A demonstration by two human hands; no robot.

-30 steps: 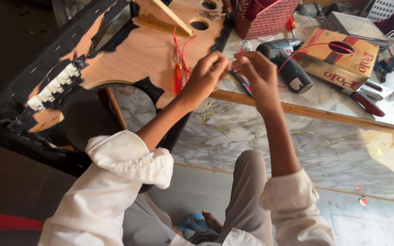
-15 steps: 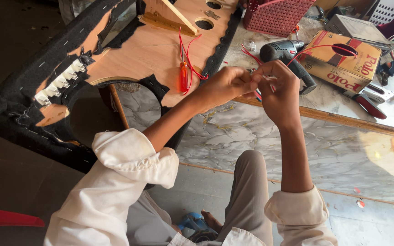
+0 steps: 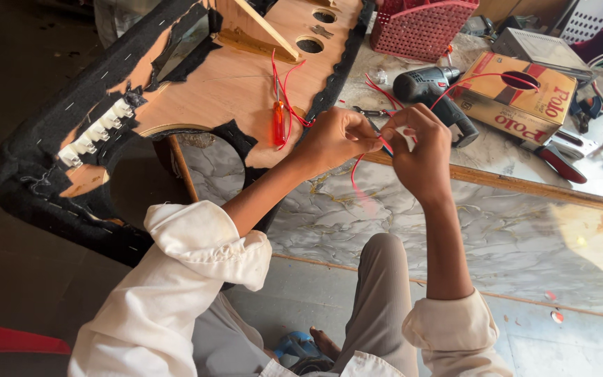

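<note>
— What have your hands got hold of?

— Your left hand [image 3: 336, 136] and right hand [image 3: 420, 143] are drawn together above the front edge of the marble-patterned worktop [image 3: 455, 223], fingertips almost touching. Both pinch the thin red insulated wire [image 3: 385, 145] between them; it loops down in a slack curve below your fingers and another strand arcs up toward the printed cardboard box [image 3: 518, 105].

— And what lies around them?

— To your left, the curved plywood panel [image 3: 225, 91] rests over the worktop's left end. Its face is smooth, pale wood with round holes near the far end, and its rim is wrapped in rough black felt stapled on. A red-handled screwdriver [image 3: 278, 122] lies on the wood just beside your left hand, with red wires trailing past it. A row of small white plastic connectors [image 3: 95, 132] sits at the panel's left edge.

— Behind your hands?

— A dark, stubby cordless drill [image 3: 434, 91] lies on the worktop just beyond your right hand, beside the box. A red plastic mesh basket [image 3: 420, 28] stands at the far edge.
</note>
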